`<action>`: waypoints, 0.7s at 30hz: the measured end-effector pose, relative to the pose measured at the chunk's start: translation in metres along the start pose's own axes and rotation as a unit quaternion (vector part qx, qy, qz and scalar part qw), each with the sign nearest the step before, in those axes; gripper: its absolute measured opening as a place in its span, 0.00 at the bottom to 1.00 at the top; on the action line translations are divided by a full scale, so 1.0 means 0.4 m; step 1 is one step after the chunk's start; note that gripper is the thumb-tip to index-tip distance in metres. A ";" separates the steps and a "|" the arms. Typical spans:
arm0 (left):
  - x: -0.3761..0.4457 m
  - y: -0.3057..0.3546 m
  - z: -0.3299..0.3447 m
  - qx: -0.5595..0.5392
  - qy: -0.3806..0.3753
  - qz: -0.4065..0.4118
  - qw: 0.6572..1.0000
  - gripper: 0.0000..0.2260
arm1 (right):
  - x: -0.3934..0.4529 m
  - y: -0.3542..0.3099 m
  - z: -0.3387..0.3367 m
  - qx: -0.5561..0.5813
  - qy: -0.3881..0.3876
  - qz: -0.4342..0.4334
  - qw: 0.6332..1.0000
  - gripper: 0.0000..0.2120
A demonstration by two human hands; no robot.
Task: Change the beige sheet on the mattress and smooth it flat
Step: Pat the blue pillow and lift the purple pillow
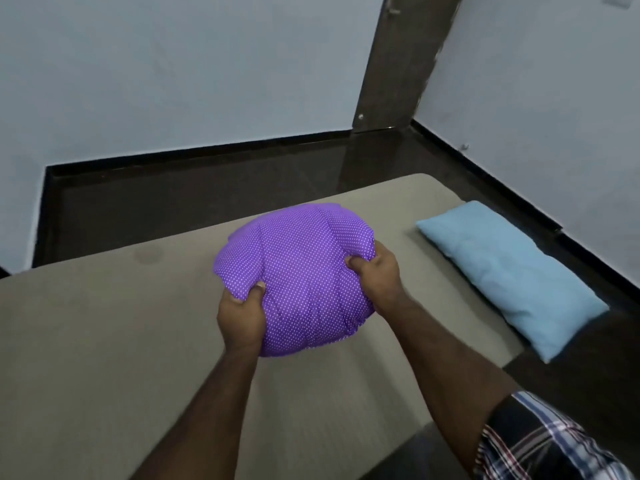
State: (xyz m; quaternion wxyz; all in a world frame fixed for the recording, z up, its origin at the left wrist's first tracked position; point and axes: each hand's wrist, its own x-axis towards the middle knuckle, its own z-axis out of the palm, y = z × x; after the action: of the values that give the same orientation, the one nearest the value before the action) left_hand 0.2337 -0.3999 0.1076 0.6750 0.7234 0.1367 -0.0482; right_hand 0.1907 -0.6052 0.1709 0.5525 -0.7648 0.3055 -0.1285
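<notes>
1. Head view: both hands grasp a round purple polka-dot cushion (294,278) held over the mattress (86,341).
2. Left hand (242,317) clenches the cushion's near-left edge; right hand (375,271) clenches its right edge.
3. Beige sheet (114,375) covers the mattress, lying mostly flat.
4. Light blue pillow (512,275) lies at the mattress's right end, partly overhanging the dark floor (173,195).
5. Plaid sleeve (540,441) covers the right upper arm.

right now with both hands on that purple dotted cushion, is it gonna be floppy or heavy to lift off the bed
Probably soft, not stiff: the purple cushion dents and creases where the left hand and right hand pinch its edges. It likely weighs little, since a thumb-and-finger grip seems enough. Its round, puffed shape may sag a little but should not drape like a sheet, and the fabric bunches, so it looks unlikely to slip.
</notes>
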 end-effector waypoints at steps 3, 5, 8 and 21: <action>-0.097 0.021 0.179 0.000 0.002 0.007 1.000 0.18 | 0.052 0.047 -0.191 0.000 0.002 -0.006 1.000 0.18; -0.156 0.032 0.296 -0.001 0.005 0.008 1.000 0.18 | 0.091 0.070 -0.316 -0.002 0.003 -0.015 1.000 0.18; -0.238 0.050 0.460 -0.002 -0.005 0.007 1.000 0.18 | 0.148 0.097 -0.492 -0.002 0.008 -0.014 1.000 0.19; -0.185 0.133 1.055 -0.010 -0.034 0.023 0.999 0.19 | 0.587 0.138 -0.878 -0.027 0.045 0.006 0.999 0.20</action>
State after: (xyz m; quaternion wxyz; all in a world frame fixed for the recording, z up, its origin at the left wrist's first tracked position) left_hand 0.2251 -0.8301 0.1421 0.6877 0.7173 0.0976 -0.0560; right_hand 0.1685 -1.0287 0.2120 0.5183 -0.7711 0.3374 -0.1510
